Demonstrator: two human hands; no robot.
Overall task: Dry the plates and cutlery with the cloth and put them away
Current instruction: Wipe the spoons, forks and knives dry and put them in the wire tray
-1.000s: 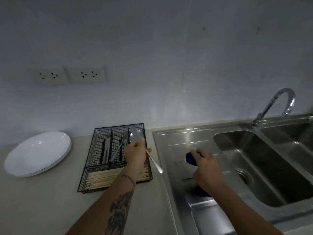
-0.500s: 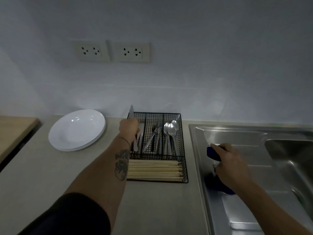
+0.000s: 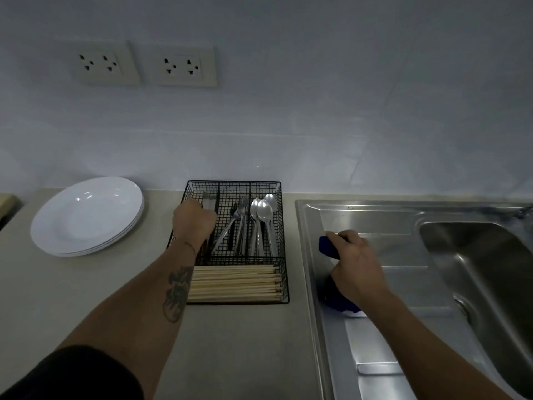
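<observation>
The left hand (image 3: 193,219) was curled over the left compartment of the wire tray (image 3: 284,249), gripping a knife (image 3: 208,201) whose blade tip showed just past the knuckles at 12 o'clock. The knife's long axis ran 12 to 6, in line with the compartment, so the coming move was judged a plain lowering and release; contact with the tray floor could not be told.

The right hand (image 3: 356,265) was closed on the blue cloth (image 3: 327,246), resting on the sink (image 3: 375,356) drainboard at 3 o'clock from the tray. Forks (image 3: 240,223) and spoons (image 3: 264,210) lay in the neighbouring compartments, chopsticks (image 3: 235,284) crosswise at the near end.

The plates (image 3: 86,216) stood stacked on the surface (image 3: 230,350) at 9 o'clock from the tray, nearer the left hand.
</observation>
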